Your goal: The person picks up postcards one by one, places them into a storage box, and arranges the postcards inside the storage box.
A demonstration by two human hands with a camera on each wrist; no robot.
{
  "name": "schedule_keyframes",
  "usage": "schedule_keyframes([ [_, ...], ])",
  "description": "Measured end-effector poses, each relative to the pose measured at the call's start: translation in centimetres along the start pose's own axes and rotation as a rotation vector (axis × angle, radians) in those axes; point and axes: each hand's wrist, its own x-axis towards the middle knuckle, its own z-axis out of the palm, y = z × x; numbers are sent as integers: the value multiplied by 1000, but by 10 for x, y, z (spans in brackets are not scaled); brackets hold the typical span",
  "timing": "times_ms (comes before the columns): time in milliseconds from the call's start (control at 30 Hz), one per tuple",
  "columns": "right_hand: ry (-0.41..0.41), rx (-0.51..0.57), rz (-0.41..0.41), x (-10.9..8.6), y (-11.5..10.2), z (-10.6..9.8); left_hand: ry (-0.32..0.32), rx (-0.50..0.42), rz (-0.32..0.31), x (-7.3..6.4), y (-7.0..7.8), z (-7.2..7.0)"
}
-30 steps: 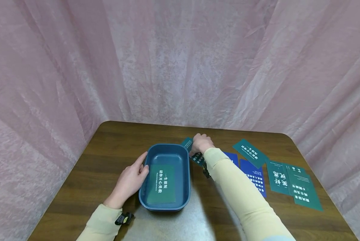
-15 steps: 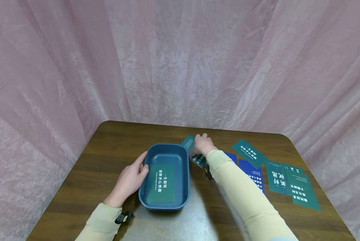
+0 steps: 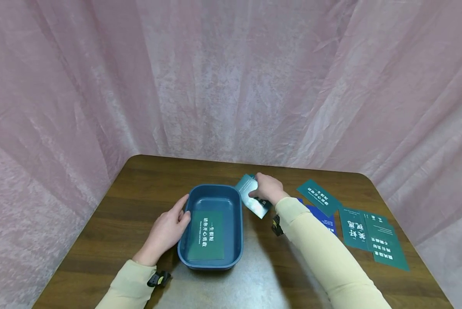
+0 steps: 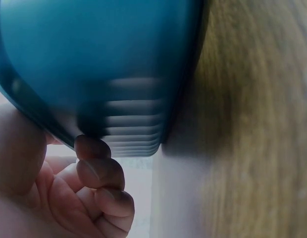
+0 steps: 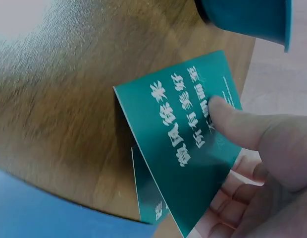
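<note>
A blue plastic tray (image 3: 211,268) stands on the table, with a green card (image 3: 205,249) lying in its near part. My left hand (image 3: 165,231) grips the tray's left rim; in the left wrist view its curled fingers (image 4: 101,171) lie against the outer wall. Just right of the tray, my right hand (image 3: 269,189) pinches a green card (image 3: 257,208) with white writing. The right wrist view shows the thumb across this card's face and the other fingers behind it, the card raised at a tilt. Another green card (image 5: 147,188) lies partly hidden beneath it.
Farther right on the wooden table (image 3: 157,180) lie a green card (image 3: 319,196), blue cards (image 3: 324,219) partly behind my right sleeve, and overlapping green cards (image 3: 355,227) near the right edge. A pink curtain (image 3: 231,86) hangs behind the table.
My right hand has lifted the green card off the one below, tilting it so it catches the light, and drawn slightly right and nearer. The left hand stays on the tray.
</note>
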Motion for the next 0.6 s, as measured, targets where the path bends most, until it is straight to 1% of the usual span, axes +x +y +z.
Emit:
schedule_keyframes([
  [233, 34, -3, 11, -8, 8, -11, -1, 1, -5, 1, -1, -1],
  [433, 79, -31, -35, -21, 15, -16, 1, -6, -8, 0, -2, -1],
  [600, 100, -20, -68, -35, 21, -22, 5, -2, -5, -2, -2, 0],
])
